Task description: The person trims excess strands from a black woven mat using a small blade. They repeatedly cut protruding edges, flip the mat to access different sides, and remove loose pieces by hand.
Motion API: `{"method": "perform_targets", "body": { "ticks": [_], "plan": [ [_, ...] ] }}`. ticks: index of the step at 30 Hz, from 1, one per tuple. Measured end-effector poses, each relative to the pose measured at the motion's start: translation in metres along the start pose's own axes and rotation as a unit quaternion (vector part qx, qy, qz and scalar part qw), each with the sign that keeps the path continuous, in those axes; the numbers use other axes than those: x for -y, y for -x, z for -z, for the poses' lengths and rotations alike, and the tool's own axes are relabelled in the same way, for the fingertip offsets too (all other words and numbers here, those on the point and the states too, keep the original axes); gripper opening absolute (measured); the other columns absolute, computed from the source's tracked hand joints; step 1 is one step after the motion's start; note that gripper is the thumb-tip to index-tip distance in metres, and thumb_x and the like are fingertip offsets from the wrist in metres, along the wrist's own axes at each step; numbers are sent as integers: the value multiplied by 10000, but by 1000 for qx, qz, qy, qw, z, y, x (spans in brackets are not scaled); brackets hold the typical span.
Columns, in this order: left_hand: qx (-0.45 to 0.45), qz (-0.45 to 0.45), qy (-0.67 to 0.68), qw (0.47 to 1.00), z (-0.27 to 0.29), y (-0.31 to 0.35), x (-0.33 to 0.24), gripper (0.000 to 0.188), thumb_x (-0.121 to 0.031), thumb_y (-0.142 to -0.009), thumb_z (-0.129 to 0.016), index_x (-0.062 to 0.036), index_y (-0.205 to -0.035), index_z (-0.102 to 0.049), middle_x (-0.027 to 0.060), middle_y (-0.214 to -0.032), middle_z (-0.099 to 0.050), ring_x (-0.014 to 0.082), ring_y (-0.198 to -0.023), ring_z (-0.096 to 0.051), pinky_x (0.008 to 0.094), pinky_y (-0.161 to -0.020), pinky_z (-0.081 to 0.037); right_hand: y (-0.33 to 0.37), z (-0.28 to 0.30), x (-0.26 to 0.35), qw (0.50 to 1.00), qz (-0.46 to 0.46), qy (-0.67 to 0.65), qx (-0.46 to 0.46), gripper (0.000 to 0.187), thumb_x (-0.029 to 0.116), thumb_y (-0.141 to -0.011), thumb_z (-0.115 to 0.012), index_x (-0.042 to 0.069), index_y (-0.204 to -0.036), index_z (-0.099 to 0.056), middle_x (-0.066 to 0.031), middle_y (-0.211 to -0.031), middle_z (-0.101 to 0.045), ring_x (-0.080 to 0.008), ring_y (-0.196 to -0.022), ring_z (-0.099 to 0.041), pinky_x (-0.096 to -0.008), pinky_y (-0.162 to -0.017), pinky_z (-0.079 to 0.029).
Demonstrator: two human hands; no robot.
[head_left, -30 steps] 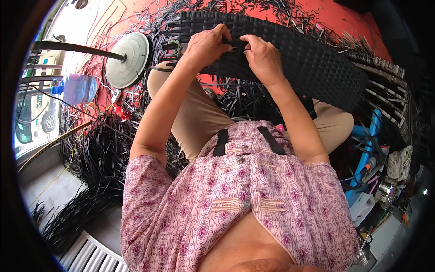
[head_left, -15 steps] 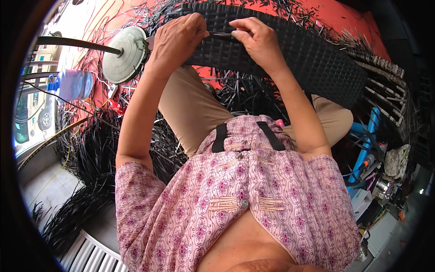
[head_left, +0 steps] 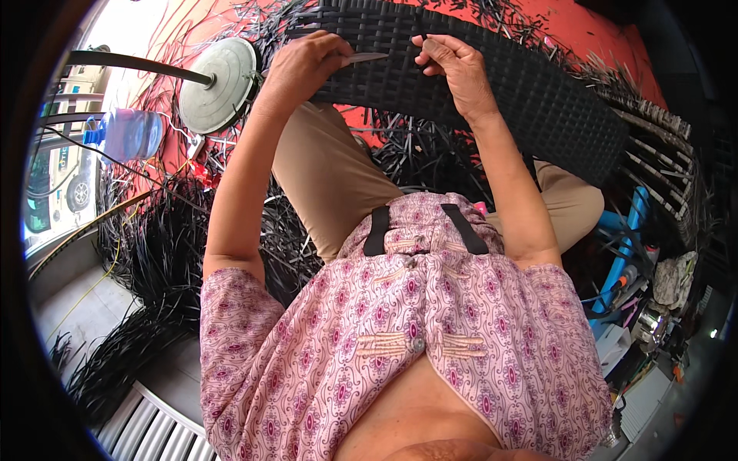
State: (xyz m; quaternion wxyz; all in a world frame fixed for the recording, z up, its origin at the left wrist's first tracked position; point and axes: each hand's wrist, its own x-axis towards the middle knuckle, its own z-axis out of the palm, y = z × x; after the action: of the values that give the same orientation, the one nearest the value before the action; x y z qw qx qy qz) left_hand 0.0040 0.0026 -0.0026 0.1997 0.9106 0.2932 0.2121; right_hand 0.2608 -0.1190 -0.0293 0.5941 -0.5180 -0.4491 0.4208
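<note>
My left hand is closed around a thin, pale, pointed piece that looks like a blade. Its tip points right, over the dark woven panel. To the right, my right hand is raised above the same panel with its fingers curled and thumb drawn in. Whatever those fingers hold, if anything, is too small or hidden to name. A gap separates the tip from the right fingers. The panel, of flat black strips, lies across my bent legs.
A round grey-green disc base with a dark pole stands left, beside a blue water jug. Heaps of black strips lie around me on red flooring. Blue tubes and mixed tools are at right; a white slatted piece is lower left.
My hands have moved apart; the right hand has shifted slightly right, away from the pointed piece. More of that piece now shows beyond my left fingers.
</note>
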Motion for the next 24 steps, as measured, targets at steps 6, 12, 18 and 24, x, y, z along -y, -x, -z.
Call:
{"method": "perform_targets", "body": {
  "ticks": [6, 12, 18, 24],
  "plan": [
    [39, 70, -72, 994, -4, -3, -19, 337, -183, -931, -736, -146, -1247, -626, 119, -1000, -750, 357, -952, -727, 492, -799, -548, 1, 9, -9, 992, -42, -118, -15, 331, 339, -1026, -712, 23, -1105, -769, -7, -871, -729, -107, -845, -715, -237, -715, -550],
    [-21, -34, -171, 984, -11, -14, -21, 405, -198, -932, -744, -171, -1300, -579, 99, -865, -736, 342, -884, -729, 465, -754, -535, 1, 13, -13, 991, -50, -124, -1, 325, 299, -1058, -669, -1, -1163, -738, -24, -902, -731, -139, -882, -724, -253, -730, -549],
    [49, 50, -81, 994, -3, -17, -5, 440, -218, -910, -764, -197, -1316, -595, 66, -867, -737, 319, -868, -733, 468, -755, -539, 1, 15, -15, 990, -48, -136, 9, 322, 295, -1056, -670, -2, -1158, -739, -30, -902, -731, -141, -881, -725, -256, -736, -551],
    [31, 53, -49, 997, -7, -19, 6, 389, -254, -902, -782, -189, -1256, -637, 40, -805, -702, 299, -805, -707, 426, -751, -531, -1, 16, -18, 989, -43, -139, 16, 319, 290, -1059, -665, -5, -1156, -739, -36, -911, -733, -145, -885, -724, -258, -740, -553]
  ]
}}
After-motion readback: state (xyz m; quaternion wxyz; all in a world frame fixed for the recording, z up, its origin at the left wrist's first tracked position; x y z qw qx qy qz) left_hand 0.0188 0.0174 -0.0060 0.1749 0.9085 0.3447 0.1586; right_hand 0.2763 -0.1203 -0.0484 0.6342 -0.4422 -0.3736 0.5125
